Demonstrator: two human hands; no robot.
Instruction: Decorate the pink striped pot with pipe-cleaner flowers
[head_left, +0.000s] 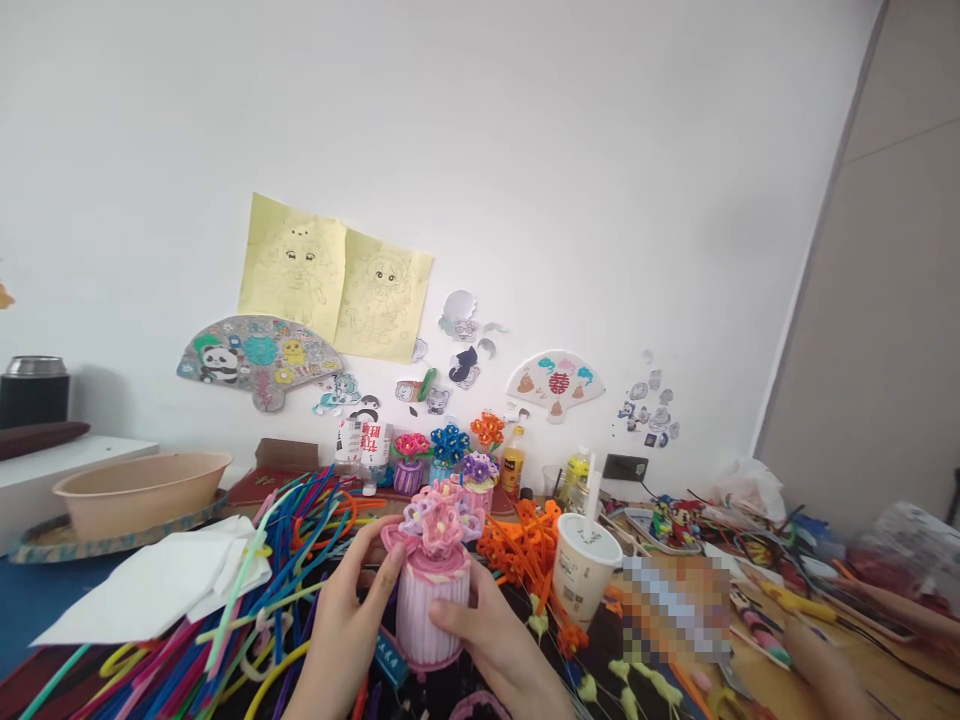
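Note:
My left hand (346,618) and my right hand (501,640) both hold a small flower pot (420,610) made of fuzzy pipe cleaners, with a pale lilac body and pink bands. Pink and lilac flowers (439,515) with small yellow centres stand on top of it. The left thumb and fingers pinch the pink rim on its left side. Around the right side wrap the right fingers, the thumb lying across the front. Below the pot, partly hidden by my right hand, a pinkish ring (478,708) shows at the bottom edge.
Loose pipe cleaners (217,610) and white paper (142,585) lie to the left. A paper cup with a straw (586,570) stands right, beside orange pipe-cleaner pieces (521,550). Several finished flower pots (450,450) line the back. Another person's hand (821,665) is at far right.

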